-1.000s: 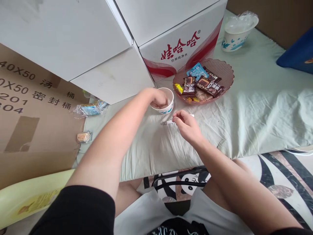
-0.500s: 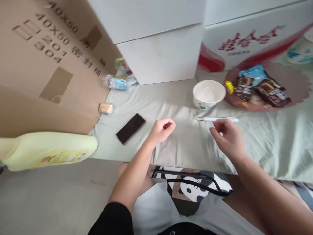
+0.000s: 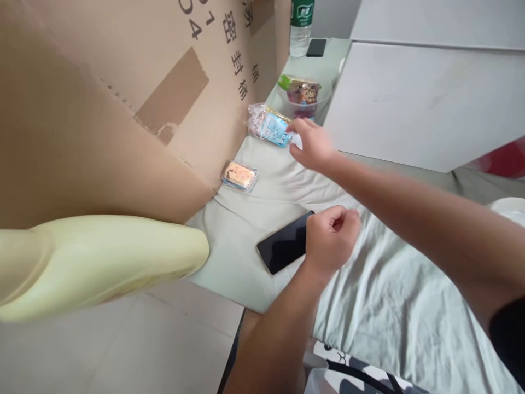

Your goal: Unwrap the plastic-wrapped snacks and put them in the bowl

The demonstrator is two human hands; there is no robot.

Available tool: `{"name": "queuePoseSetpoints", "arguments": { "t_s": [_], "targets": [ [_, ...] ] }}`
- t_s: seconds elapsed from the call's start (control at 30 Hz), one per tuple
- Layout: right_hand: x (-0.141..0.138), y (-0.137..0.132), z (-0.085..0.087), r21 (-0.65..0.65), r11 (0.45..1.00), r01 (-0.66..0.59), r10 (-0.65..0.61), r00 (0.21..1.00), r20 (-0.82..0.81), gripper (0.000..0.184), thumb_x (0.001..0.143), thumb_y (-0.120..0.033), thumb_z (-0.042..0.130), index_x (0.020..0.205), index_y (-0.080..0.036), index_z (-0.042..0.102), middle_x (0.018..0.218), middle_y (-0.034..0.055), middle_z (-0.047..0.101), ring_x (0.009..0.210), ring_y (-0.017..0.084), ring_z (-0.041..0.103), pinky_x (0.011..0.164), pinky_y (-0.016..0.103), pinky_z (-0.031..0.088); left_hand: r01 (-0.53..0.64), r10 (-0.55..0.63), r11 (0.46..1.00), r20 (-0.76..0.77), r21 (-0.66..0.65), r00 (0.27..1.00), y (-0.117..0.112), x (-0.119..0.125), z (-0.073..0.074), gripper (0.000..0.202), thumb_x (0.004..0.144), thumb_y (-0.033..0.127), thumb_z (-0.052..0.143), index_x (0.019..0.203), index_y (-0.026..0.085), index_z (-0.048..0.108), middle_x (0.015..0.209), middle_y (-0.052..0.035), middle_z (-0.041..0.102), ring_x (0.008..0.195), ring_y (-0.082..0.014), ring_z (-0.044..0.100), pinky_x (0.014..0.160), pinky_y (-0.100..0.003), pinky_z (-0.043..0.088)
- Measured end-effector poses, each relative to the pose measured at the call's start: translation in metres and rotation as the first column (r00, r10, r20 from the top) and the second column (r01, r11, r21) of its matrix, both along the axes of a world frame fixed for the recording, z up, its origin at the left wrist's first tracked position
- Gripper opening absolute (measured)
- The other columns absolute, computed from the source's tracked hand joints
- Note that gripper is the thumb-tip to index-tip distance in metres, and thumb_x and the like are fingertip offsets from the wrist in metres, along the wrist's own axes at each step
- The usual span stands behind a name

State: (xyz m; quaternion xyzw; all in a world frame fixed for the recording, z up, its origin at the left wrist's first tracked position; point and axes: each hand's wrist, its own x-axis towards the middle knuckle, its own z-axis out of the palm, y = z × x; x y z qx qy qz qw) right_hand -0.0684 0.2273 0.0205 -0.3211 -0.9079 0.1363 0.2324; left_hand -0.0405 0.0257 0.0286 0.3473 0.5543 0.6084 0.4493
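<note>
Holding its thumb and fingers apart, the right hand (image 3: 312, 143) has its fingertips by the right end of a blue packet (image 3: 274, 129), though contact cannot be told. Just beyond this hand stands a clear tub (image 3: 326, 94) of snacks (image 3: 302, 93); to its left and nearer lies a wrapped cake (image 3: 240, 175). The left hand (image 3: 331, 241) is curled into a loose fist, contents hidden, blocking one end of the phone (image 3: 283, 246) on its left.

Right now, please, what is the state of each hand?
Left hand: closed in a loose fist by the phone, nothing visible in it.
Right hand: open, at the blue packet; whether it touches cannot be told.
</note>
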Motion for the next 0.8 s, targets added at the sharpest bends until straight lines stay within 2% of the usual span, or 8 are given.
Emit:
{"name": "queuePoseSetpoints", "arguments": {
  "t_s": [0.1, 0.17, 0.33, 0.5, 0.6, 0.67, 0.73, 0.8],
  "targets": [
    [-0.069, 0.043, 0.001, -0.017, 0.997, 0.081, -0.077, 0.978, 0.193, 0.04, 0.083, -0.019, 0.067, 0.122, -0.016, 0.056, 0.128, 0.0142, 0.064, 0.123, 0.032, 0.06, 0.108, 0.052, 0.045, -0.007, 0.009, 0.999, 0.035, -0.033, 0.999, 0.0, -0.011, 0.001, 0.047, 0.088, 0.034, 0.057, 0.054, 0.02, 0.027, 0.053, 0.0053, 0.023, 0.053, -0.0086, 0.023, 0.054, -0.03, 0.021],
    [-0.088, 0.05, 0.002, -0.05, 0.984, 0.17, -0.144, 0.932, 0.334, 0.033, 0.086, -0.025, 0.07, 0.113, -0.013, 0.056, 0.123, 0.0138, 0.064, 0.127, 0.033, 0.059, 0.112, 0.052, 0.039, -0.028, 0.029, 0.999, 0.026, -0.037, 0.999, -0.001, -0.016, 0.0, 0.049, 0.087, 0.031, 0.058, 0.054, 0.02, 0.025, 0.053, 0.0052, 0.021, 0.053, -0.0085, 0.021, 0.054, -0.03, 0.02],
    [-0.065, 0.023, 0.015, -0.075, 0.982, 0.173, -0.147, 0.952, 0.269, 0.039, 0.078, -0.021, 0.079, 0.108, -0.019, 0.053, 0.136, 0.0138, 0.053, 0.115, 0.029, 0.064, 0.103, 0.048, 0.05, -0.066, 0.066, 0.998, 0.048, 0.005, 0.997, -0.005, -0.02, -0.001, 0.047, 0.089, 0.033, 0.059, 0.055, 0.02, 0.029, 0.053, 0.0049, 0.027, 0.054, -0.009, 0.027, 0.054, -0.029, 0.023],
    [0.037, -0.027, 0.03, -0.26, 0.96, 0.104, -0.137, 0.984, -0.111, 0.038, 0.08, -0.031, 0.08, 0.104, -0.02, 0.054, 0.112, 0.0075, 0.062, 0.111, 0.025, 0.06, 0.098, 0.041, 0.053, -0.208, 0.204, 0.973, 0.054, 0.098, 0.978, -0.006, -0.021, -0.003, 0.05, 0.091, 0.039, 0.063, 0.056, 0.02, 0.031, 0.054, 0.0052, 0.028, 0.054, -0.0089, 0.029, 0.054, -0.028, 0.026],
    [0.132, -0.075, 0.025, -0.557, 0.83, -0.018, -0.222, 0.906, -0.361, 0.042, 0.08, -0.042, 0.081, 0.108, -0.023, 0.056, 0.098, 0.0035, 0.065, 0.097, 0.025, 0.066, 0.085, 0.041, 0.057, -0.248, 0.237, 0.964, 0.115, 0.097, 0.965, 0.0, -0.013, -0.009, 0.048, 0.089, 0.046, 0.066, 0.059, 0.021, 0.04, 0.056, 0.0058, 0.033, 0.054, -0.009, 0.034, 0.055, -0.026, 0.031],
    [0.193, -0.115, 0.013, -0.703, 0.705, -0.093, -0.333, 0.831, -0.445, 0.045, 0.077, -0.047, 0.083, 0.108, -0.025, 0.058, 0.095, 0.0029, 0.066, 0.089, 0.025, 0.067, 0.078, 0.042, 0.058, -0.136, 0.124, 0.989, 0.159, 0.067, 0.98, 0.005, 0.004, -0.014, 0.038, 0.085, 0.048, 0.072, 0.069, 0.02, 0.052, 0.065, 0.0042, 0.047, 0.062, -0.0097, 0.047, 0.063, -0.024, 0.039],
    [0.242, -0.156, -0.004, -0.782, 0.615, -0.096, -0.433, 0.789, -0.437, 0.049, 0.074, -0.05, 0.084, 0.108, -0.027, 0.058, 0.094, 0.0028, 0.066, 0.084, 0.024, 0.067, 0.074, 0.042, 0.058, 0.134, -0.136, 0.991, 0.232, 0.024, 0.963, 0.008, 0.032, -0.02, 0.035, 0.079, 0.05, 0.08, 0.088, 0.021, 0.062, 0.084, 0.0005, 0.062, 0.079, -0.013, 0.06, 0.076, -0.026, 0.047],
    [0.276, -0.19, -0.021, -0.8, 0.598, -0.053, -0.471, 0.784, -0.404, 0.057, 0.071, -0.051, 0.087, 0.114, -0.027, 0.057, 0.101, 0.0045, 0.068, 0.09, 0.026, 0.067, 0.078, 0.044, 0.059, 0.444, -0.423, 0.896, 0.298, -0.002, 0.856, 0.006, 0.065, -0.027, 0.049, 0.07, 0.049, 0.086, 0.105, 0.022, 0.065, 0.1, -0.0028, 0.069, 0.093, -0.0182, 0.066, 0.086, -0.031, 0.05]
  ]
}}
